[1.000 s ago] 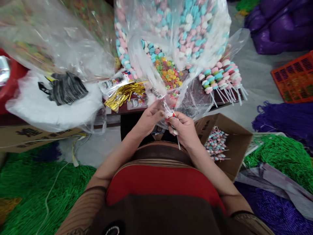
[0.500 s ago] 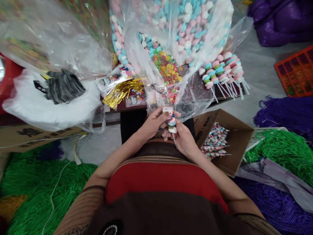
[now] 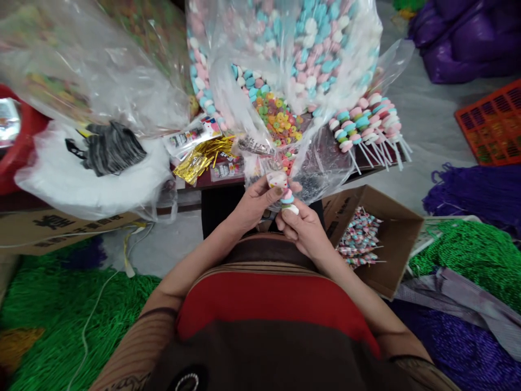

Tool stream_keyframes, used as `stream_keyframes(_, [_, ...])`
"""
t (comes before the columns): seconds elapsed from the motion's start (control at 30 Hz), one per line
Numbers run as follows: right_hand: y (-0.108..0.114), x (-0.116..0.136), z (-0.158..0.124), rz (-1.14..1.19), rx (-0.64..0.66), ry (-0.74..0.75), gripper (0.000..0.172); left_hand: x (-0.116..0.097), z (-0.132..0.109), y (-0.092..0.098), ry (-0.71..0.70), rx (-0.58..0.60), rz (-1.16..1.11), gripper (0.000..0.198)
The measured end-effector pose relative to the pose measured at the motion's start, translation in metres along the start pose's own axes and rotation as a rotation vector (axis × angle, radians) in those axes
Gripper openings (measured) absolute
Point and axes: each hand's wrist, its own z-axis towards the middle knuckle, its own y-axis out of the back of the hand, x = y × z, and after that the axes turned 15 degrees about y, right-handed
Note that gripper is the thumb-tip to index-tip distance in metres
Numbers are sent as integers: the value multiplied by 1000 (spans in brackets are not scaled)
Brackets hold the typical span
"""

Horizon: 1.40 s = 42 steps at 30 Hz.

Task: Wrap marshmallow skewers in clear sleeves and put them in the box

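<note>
Close to my waist, both hands work on a candy skewer (image 3: 287, 196) of pink, blue and white soft sweets. My left hand (image 3: 257, 202) pinches a small printed plastic bag (image 3: 277, 180) at the skewer's upper end. Around the lower end, by the white sweet, my right hand (image 3: 303, 221) is closed, and its fingers hide the stick. Just beyond my hands lies an opened clear bag of ring-shaped gummies (image 3: 280, 117). Gold twist ties (image 3: 203, 157) and printed bags (image 3: 191, 136) lie to the left of it.
A big bag of pastel sweets (image 3: 317, 49) stands at the back. Finished-looking skewers (image 3: 368, 122) sit at the table's right edge. Below them a cardboard box (image 3: 401, 239) holds wrapped skewers. Grey-black cloth (image 3: 114, 149) rests on white plastic at left. Green strands (image 3: 81, 315) cover the floor.
My right hand has shifted to the skewer's lower end and closed over the stick, which showed before. My left hand keeps its pinch on the small bag.
</note>
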Motion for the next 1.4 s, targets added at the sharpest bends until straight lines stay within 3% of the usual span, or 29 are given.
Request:
stream_keyframes(0.1, [-2, 6, 6, 32, 44, 21, 52, -15, -4, 5, -37, 77, 109, 47])
stream_keyframes(0.2, [-4, 10, 10, 2, 87, 52, 49, -42, -9, 10, -89, 131, 177, 68])
stream_keyframes(0.3, [-5, 13, 15, -97, 97, 99, 49, -68, -13, 11, -170, 48, 232, 80])
stream_keyframes(0.4, [-4, 15, 20, -228, 118, 155, 48, -81, -12, 8, -248, -87, 234, 67])
stream_keyframes(0.67, [7, 16, 22, -478, 104, 335, 61, -65, -1, -4, -234, -220, -81, 31])
stream_keyframes(0.83, [12, 9, 17, -505, 0, 313, 39, -57, 4, -4, -208, -299, -132, 31])
stream_keyframes(1.03, [19, 1, 18, -803, -132, 503, 35, -42, 13, 5, -254, -328, -84, 30])
stream_keyframes(1.13, [18, 0, 19, -783, -150, 506, 41, -36, 17, 10, -280, -308, -151, 35])
stream_keyframes(1.27, [16, -4, 19, -710, -229, 484, 22, -34, 21, 15, -288, -306, -158, 36])
stream_keyframes(1.4, [20, -5, 18, -791, -288, 524, 16, -35, 22, 15, -282, -311, -152, 35])
